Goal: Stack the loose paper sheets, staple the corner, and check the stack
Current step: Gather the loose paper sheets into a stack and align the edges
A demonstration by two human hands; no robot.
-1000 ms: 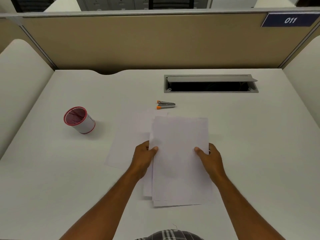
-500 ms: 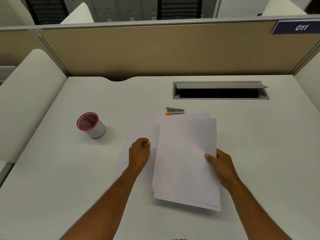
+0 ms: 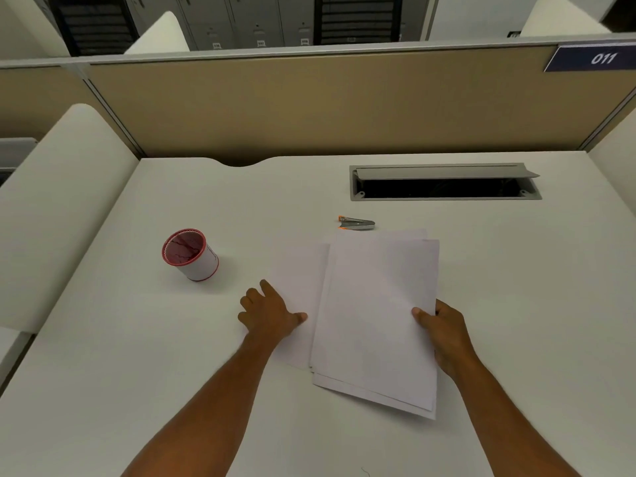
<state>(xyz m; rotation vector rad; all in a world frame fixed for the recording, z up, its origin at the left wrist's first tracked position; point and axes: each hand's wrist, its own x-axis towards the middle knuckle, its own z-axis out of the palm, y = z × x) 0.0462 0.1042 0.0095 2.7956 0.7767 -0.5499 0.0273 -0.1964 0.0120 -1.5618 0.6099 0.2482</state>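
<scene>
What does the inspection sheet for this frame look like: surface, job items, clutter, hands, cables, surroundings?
Surface: white desk, with an open grey cable hatch at the back.
Job's things: gathered paper stack, edges uneven; one loose sheet flat to its left; stapler beyond the stack, untouched.
Clutter: red-rimmed cup, left of the papers.
Hands: right hand grips the stack's right edge; left hand lies on the loose sheet, fingers spread.
Cables: nothing seen.
Surroundings: tan partition with the sign 011; cabinets behind.
</scene>
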